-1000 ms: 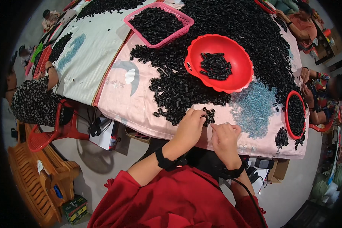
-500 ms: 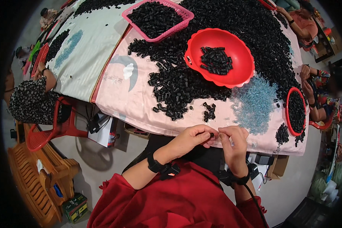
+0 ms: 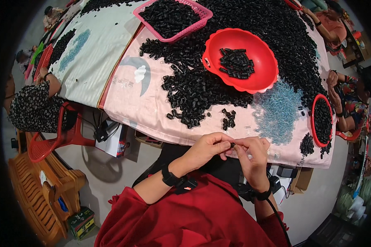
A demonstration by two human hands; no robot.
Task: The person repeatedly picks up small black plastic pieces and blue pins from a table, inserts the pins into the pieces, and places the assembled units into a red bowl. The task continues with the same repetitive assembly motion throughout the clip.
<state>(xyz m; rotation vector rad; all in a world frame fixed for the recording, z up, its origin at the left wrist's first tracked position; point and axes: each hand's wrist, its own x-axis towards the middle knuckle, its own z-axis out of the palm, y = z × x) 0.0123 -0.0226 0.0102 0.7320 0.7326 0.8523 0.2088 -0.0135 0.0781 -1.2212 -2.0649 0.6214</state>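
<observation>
Just off the table's front edge, my left hand (image 3: 206, 150) pinches a small black plastic piece (image 3: 232, 145) between thumb and forefinger. My right hand (image 3: 252, 157) meets it there, thumb and fingers pinched against the piece; whatever lies between those fingertips is too small to make out. Straight ahead on the cloth is a little group of black pieces (image 3: 228, 119). A heap of small clear bluish tubes (image 3: 278, 113) spreads to the right. Beyond them, a red scalloped bowl (image 3: 262, 61) holds a pile of black pieces (image 3: 236, 64).
Black pieces (image 3: 193, 92) cover much of the pink cloth-covered table (image 3: 123, 105). A pink basket (image 3: 185, 33) and a red oval basket (image 3: 314, 123) hold more. At left stand a red chair (image 3: 59, 142) and wooden bench (image 3: 45, 185). Other people sit around the tables.
My right fingertips have closed in on the black piece, and the two hands now touch at it. The view has shifted slightly.
</observation>
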